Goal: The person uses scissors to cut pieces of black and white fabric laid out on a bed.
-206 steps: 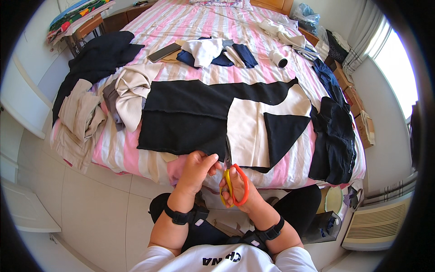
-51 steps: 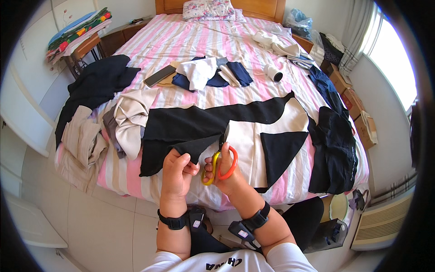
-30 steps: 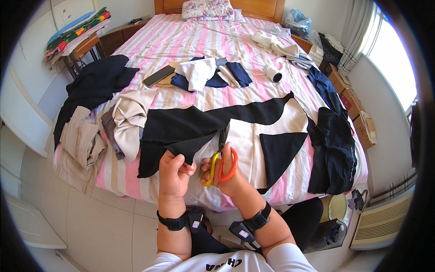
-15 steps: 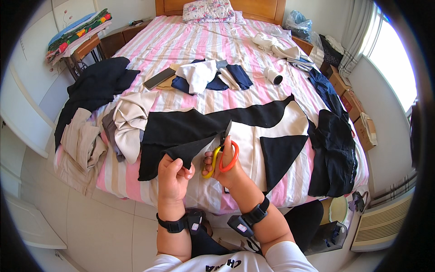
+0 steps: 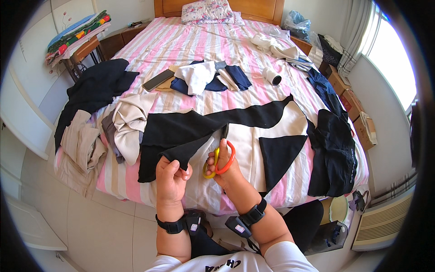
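Observation:
A large black cloth (image 5: 181, 129) is spread over the front of the bed, with cream fabric (image 5: 242, 147) beneath it. My left hand (image 5: 173, 177) pinches the cloth's near edge and lifts it. In my right hand (image 5: 222, 168) is a pair of scissors with one red-orange and one yellow handle loop (image 5: 230, 158). Their dark blades point away from me and lie at the black cloth's cut edge, close together. A separate black triangular piece (image 5: 281, 154) rests on the cream fabric to the right.
Beige garments (image 5: 131, 120) and a black garment (image 5: 97, 88) are heaped on the left. Black trousers (image 5: 333, 154) drape over the right edge. Farther back lie a phone (image 5: 158, 79), folded white and navy cloths (image 5: 195, 77) and a white cylinder (image 5: 272, 75).
The scissor blades have drawn closer together, and the loops have come nearer each other. Both hands have shifted very slightly to the left; the left still grips the cloth.

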{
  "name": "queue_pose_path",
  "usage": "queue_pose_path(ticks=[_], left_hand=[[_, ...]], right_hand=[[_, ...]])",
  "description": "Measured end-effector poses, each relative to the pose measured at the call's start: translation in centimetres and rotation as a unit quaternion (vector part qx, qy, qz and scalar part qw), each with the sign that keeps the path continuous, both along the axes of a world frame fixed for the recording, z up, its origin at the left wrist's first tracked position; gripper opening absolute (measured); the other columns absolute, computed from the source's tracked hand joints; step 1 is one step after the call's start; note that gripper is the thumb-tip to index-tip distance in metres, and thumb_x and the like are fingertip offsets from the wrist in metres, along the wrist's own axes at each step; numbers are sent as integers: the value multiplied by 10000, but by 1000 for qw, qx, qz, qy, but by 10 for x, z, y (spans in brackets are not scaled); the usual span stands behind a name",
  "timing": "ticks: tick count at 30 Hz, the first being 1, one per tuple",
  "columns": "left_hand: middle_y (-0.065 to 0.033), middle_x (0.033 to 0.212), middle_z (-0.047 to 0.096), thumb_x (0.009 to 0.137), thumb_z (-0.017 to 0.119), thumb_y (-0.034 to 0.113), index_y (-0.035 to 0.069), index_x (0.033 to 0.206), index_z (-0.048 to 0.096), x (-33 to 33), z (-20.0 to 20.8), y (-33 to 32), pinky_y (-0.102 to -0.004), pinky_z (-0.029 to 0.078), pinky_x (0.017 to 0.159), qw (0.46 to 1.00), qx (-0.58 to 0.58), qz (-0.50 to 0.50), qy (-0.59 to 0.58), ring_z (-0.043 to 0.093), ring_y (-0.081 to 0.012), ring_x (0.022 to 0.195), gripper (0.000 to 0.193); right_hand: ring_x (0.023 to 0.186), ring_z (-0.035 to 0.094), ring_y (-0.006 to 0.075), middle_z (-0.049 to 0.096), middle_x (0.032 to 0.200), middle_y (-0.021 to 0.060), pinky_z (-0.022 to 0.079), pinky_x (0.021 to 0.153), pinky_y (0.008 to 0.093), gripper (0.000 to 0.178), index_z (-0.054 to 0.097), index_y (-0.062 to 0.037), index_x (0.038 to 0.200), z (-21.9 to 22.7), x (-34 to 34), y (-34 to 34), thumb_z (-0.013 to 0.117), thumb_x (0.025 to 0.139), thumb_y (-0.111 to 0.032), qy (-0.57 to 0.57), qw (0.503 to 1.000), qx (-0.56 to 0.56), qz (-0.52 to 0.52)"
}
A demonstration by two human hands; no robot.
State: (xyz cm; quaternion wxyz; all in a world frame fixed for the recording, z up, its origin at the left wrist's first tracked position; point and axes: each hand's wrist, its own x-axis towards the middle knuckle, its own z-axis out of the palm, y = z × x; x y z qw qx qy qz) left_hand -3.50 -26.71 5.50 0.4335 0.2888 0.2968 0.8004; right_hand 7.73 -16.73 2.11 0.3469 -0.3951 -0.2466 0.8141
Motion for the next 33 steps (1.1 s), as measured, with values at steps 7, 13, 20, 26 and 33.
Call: queue_pose_path(ticks=[7,13,20,26,33], left_hand=[[-18,621,546,887,572,240,52,764,573,-6,-2,3,-238,338,522,1000,16,4,0,422,-89,513,225],[-75,667,570,901,530,151,13,847,563,-10,-8,9,-271,397,563,999,7,28,-18,461,-133,551,152],[-56,709,585,883,627,168,81,756,528,-38,9,37,-263,416,536,994,-99,55,-3,492,-129,568,183],[-174,1345,522,956,508,248,21,1386,408,-86,45,96,-334,449,927,975,-157,110,115,553,-245,1181,497],[-50,1064,593,873,619,111,27,1174,552,26,-3,18,-252,452,861,914,-170,28,368,568,-115,923,319]], right_hand=[[445,467,164,491,614,61,450,454,330,748,505,-7,890,-10,6,-2,470,821,-750,-17,998,24,48],[471,482,161,521,633,73,427,449,300,651,538,-4,900,7,50,-36,472,897,-652,-96,971,1,221],[429,505,129,541,612,53,439,406,257,485,568,-3,892,41,140,-48,601,905,-486,-196,956,89,197],[422,519,118,572,616,49,419,405,235,349,569,-21,869,66,220,-17,612,928,-362,-273,942,180,80],[453,545,121,608,667,70,415,425,237,179,530,-4,926,48,294,48,568,938,-178,-337,895,290,-45]])
